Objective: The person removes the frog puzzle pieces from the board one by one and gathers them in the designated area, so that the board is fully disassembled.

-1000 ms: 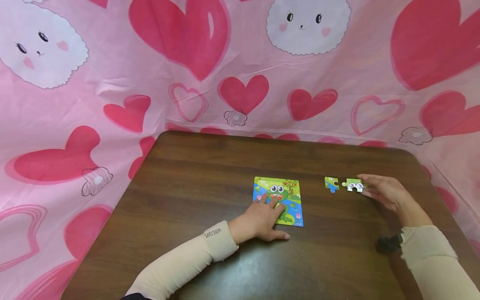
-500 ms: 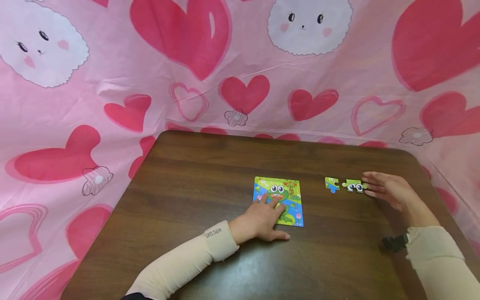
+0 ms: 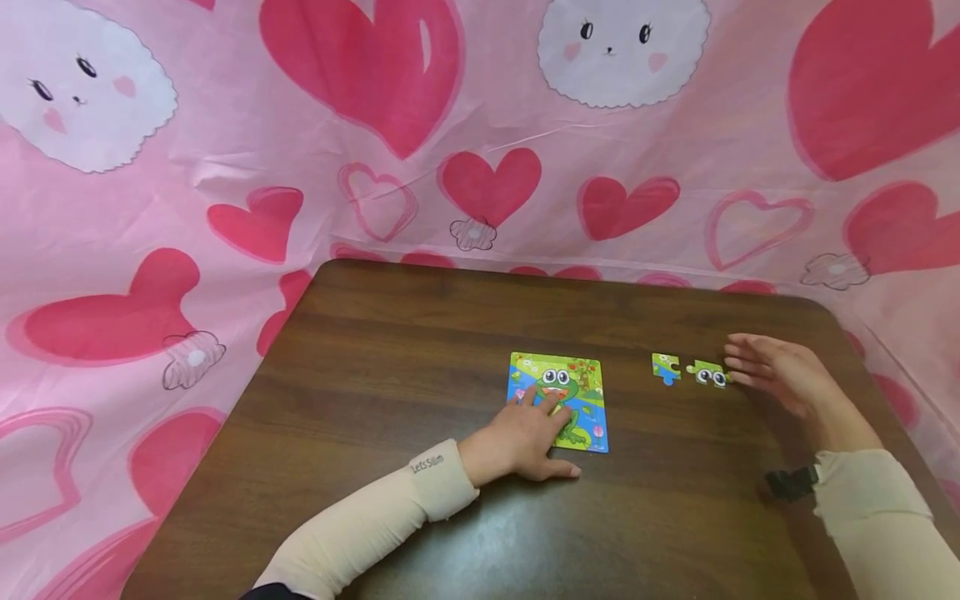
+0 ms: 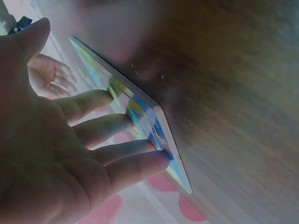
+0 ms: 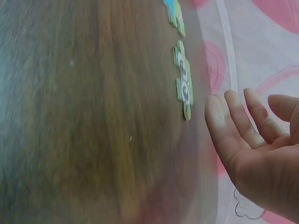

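Note:
A square frog picture board (image 3: pixel 591 396) lies flat on the brown table. My left hand (image 3: pixel 523 437) rests on its lower left part with fingers spread; in the left wrist view the fingertips touch the printed face. To the right of the board lies a green and blue jigsaw piece (image 3: pixel 664 367). Beside it, a small gap apart, is a jigsaw piece with the frog's eyes (image 3: pixel 707 374). My right hand (image 3: pixel 783 371) is just right of the eyes piece, fingers loosely extended, holding nothing; the right wrist view shows it apart from the piece (image 5: pixel 184 77).
The wooden table (image 3: pixel 360 375) has rounded far corners. Pink cloth (image 3: pixel 637 142) printed with hearts and white fluffy faces hangs behind it and along both sides. A black strap piece (image 3: pixel 791 482) sticks out at my right wrist.
My right hand has let go of the eyes piece and drawn slightly away to the right. That piece now lies tilted a little on the table. My left hand stays on the board.

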Available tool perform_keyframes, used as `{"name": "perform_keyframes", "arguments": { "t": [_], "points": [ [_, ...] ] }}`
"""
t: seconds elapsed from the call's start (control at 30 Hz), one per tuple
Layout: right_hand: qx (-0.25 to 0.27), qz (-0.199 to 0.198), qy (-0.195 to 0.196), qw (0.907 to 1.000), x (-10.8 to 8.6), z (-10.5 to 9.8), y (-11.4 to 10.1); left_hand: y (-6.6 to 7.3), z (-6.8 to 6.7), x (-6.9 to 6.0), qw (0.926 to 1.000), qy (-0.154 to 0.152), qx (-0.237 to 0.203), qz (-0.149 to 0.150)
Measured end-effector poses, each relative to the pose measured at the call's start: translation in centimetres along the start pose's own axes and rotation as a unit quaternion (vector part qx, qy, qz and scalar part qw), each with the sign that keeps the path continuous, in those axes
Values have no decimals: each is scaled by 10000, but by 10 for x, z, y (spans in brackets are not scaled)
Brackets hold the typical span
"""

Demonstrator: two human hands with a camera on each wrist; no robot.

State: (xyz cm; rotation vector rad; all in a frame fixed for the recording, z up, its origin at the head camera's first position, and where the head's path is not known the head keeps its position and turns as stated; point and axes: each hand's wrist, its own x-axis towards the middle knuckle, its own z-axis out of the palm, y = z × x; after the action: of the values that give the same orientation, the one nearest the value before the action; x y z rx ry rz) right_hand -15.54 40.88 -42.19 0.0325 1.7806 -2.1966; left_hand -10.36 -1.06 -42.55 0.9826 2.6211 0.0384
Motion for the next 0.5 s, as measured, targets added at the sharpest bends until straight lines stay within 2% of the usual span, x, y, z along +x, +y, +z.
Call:
{"name": "perform_keyframes", "arguments": {
  "t": [0.3,0.5],
  "points": [
    [-469,38,49,9989,13,28,-3,0,1,0,10000,4,19,17],
    [-988,325,148,9945,25,53,1,-1,1,-1,10000,22,1,16]
  ]
}}
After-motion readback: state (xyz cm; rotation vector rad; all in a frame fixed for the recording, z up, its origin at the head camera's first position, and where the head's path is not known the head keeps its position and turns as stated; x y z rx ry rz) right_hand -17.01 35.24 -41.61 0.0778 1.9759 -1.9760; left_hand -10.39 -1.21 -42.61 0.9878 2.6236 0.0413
